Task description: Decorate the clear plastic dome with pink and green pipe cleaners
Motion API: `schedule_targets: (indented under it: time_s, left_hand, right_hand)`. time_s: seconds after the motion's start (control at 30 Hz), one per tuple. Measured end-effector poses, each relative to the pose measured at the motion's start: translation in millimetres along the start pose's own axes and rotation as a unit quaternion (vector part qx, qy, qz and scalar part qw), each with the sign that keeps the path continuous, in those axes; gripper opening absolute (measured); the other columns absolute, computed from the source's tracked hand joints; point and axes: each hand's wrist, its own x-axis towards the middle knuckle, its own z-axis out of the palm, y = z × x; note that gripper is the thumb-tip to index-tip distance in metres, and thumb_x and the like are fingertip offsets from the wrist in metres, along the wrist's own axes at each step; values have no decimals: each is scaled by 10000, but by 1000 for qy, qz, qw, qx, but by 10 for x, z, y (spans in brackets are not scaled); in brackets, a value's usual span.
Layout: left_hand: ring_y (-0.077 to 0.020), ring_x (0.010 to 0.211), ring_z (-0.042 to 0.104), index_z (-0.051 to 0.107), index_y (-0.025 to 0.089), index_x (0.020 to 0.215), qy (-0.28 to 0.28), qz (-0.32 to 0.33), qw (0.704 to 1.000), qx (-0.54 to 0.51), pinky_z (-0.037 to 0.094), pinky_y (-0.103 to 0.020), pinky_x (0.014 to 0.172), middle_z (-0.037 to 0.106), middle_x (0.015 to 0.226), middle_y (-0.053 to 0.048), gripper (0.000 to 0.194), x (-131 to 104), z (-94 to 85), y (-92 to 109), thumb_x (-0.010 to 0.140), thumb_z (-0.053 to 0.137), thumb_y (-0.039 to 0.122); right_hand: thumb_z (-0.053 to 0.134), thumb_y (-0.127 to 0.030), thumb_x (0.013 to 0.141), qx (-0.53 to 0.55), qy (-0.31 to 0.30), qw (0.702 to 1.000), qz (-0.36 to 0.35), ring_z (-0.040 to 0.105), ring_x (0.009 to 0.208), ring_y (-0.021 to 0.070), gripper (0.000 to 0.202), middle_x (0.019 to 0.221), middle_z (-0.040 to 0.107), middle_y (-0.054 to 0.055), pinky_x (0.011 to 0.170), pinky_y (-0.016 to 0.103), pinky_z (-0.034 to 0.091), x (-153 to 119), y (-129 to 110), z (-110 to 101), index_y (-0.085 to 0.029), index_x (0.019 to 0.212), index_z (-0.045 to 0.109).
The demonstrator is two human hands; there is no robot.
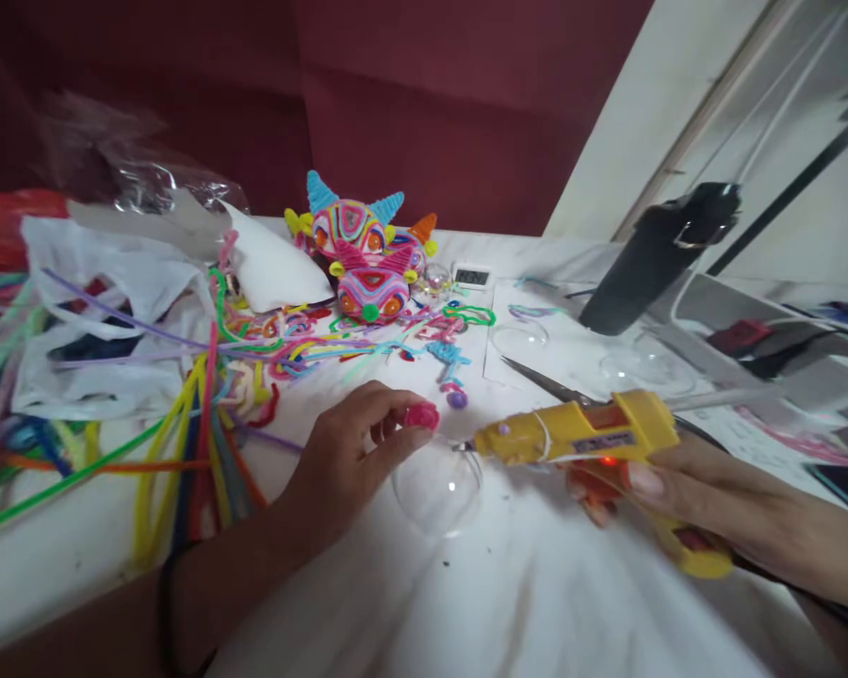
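Between the thumb and fingers of my left hand (357,433) is a small pink coil (422,415), probably wound pipe cleaner. My right hand (685,499) is wrapped round the grip of a yellow hot glue gun (579,433) with a small red light glowing on it. The glue gun's nozzle points left and is near the rim of a clear plastic dome (438,494); whether it touches cannot be made out. The dome lies on the white table (523,603) just below the pink coil. A purple ball (457,399) sits just beyond.
Colourful pipe cleaners (204,433) and a white plastic bag (113,320) spread over the left side. Decorated animal heads (374,282) stand at the back beside a small digital clock (472,276). Scissors (544,379) lie behind the glue gun, near a dark cylinder (657,264) and a grey tray (735,301).
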Motion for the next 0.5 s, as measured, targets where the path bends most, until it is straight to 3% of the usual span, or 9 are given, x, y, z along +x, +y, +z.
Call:
schedule_targets:
  time_s: [0.13,0.27,0.5]
  left_hand:
    - [-91,722,523,653,226,969,3,-2,1000,-2,417,-201,658,577,811,36,105,9,5,10,879,610,260]
    - [-85,711,520,653,230,965,-3,3,1000,-7,413,-193,649,568,794,42,100,8,8,22,877,610,251]
    - [-95,733,527,649,222,957,-22,-1,1000,11,414,-205,668,569,808,34,98,10,15,19,883,599,262]
  right_hand:
    - [497,-712,780,57,-40,998,3,587,742,222,512,817,677,60,595,285,475,-11,6,-41,-257,723,725]
    - [490,-626,849,113,-93,988,-45,610,817,239,465,835,676,79,760,341,491,33,18,-61,-230,793,727]
    - [437,-597,896,198,-130,967,-96,630,761,231,460,825,677,77,716,359,490,87,81,-154,-232,840,710]
